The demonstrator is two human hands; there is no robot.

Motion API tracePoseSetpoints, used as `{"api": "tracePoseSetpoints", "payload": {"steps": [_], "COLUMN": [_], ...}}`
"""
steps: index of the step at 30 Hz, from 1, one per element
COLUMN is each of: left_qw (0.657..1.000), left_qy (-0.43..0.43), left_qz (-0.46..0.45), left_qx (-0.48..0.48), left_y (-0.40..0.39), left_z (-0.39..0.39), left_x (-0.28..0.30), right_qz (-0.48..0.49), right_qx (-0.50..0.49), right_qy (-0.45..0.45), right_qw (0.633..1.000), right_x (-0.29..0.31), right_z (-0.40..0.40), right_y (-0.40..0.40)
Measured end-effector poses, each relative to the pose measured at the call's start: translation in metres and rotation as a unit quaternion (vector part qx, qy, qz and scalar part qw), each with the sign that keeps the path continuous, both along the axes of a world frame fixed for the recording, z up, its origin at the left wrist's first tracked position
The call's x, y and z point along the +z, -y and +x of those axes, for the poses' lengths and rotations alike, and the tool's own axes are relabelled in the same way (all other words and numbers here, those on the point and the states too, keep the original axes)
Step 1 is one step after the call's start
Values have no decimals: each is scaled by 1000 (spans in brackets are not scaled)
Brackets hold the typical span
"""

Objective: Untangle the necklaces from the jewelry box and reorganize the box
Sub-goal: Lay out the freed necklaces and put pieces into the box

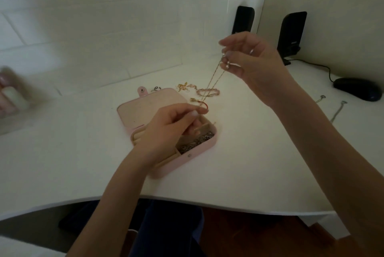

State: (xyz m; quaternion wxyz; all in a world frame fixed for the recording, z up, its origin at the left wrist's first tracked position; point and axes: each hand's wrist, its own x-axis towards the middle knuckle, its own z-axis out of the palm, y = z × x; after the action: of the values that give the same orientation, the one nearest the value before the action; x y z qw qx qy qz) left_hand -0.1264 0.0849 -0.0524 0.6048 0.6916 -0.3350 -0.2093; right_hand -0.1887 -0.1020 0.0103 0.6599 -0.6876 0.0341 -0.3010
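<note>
I am lifting a gold chain [214, 79] above the box [166, 130], right hand [247, 59] pinching its top, left hand [176, 123] pinching its low end by the box's far edge. Next I am probably needing to ease the strands apart slowly.

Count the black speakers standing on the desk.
2: one speaker stands against the back wall behind the raised right hand; the other speaker stands further right, near the computer mouse.

1. Right hand [252, 63] is holding a gold chain [214, 79] up, pinched at the fingertips.
2. Left hand [172, 130] is hovering over the open pink jewelry box [145, 109], pinching the chain's lower end.
3. Box is sitting on the white desk [62, 152].
</note>
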Motion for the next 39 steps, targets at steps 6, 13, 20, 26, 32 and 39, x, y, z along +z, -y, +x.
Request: {"api": "tracePoseSetpoints", "payload": {"steps": [6,13,20,26,32,39], "left_qw": [999,995,997,951,975,976], "left_qy": [18,75,-10,190,113,96], "left_qz": [47,49,46,240,160,121], "left_qx": [1,35,63,54,101,154], "left_y": [-12,-16,-17,-25,-21,-13], "left_z": [-6,-10,-8,-5,-2,-7], "left_x": [-4,5,5,3,15,2], "right_qz": [11,-17,-47,-63,-73,-110], "right_qx": [-64,-14,25,59,120,24], "right_qy": [38,28,20,-8,-26,-129], "right_qw": [997,999,998,996,990,985], "right_x": [0,-2,-1,-7,-13,-39], "right_z": [6,4,2,0,-2,-18], "right_y": [3,-6,-18,-37,-52,-31]}}
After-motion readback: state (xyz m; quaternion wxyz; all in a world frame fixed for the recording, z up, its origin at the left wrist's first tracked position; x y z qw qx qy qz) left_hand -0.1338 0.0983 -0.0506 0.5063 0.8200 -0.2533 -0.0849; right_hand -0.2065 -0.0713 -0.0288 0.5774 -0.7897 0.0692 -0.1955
